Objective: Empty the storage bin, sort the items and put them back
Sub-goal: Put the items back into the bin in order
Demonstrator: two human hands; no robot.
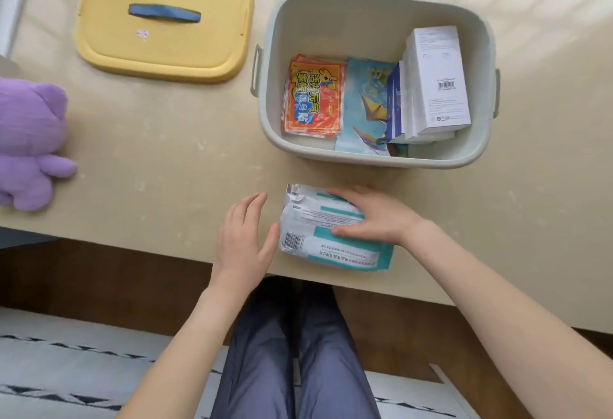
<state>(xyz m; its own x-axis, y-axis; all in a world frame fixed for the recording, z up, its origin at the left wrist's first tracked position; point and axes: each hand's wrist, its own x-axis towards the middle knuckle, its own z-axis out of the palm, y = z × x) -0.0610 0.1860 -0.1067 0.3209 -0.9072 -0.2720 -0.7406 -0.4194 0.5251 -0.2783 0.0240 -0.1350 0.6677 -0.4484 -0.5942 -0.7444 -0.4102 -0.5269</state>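
A pale grey-green storage bin [371, 3] stands open on the beige table. Inside lie a stack of orange-red heat-pack sachets [313, 100], a blue origami paper pack [365, 110] and white boxes [434, 80] leaning at the right. In front of the bin, near the table's edge, a white-and-teal packet [318, 239] rests flat. My right hand [371, 216] lies on top of it, fingers curled over its far side. My left hand [245, 236] is open, its thumb touching the packet's left edge.
The bin's yellow lid [162, 50] with a blue handle lies at the back left. A purple plush toy [30, 143] sits at the left edge. The table's front edge [132, 242] runs just below my hands, over my legs and a patterned rug.
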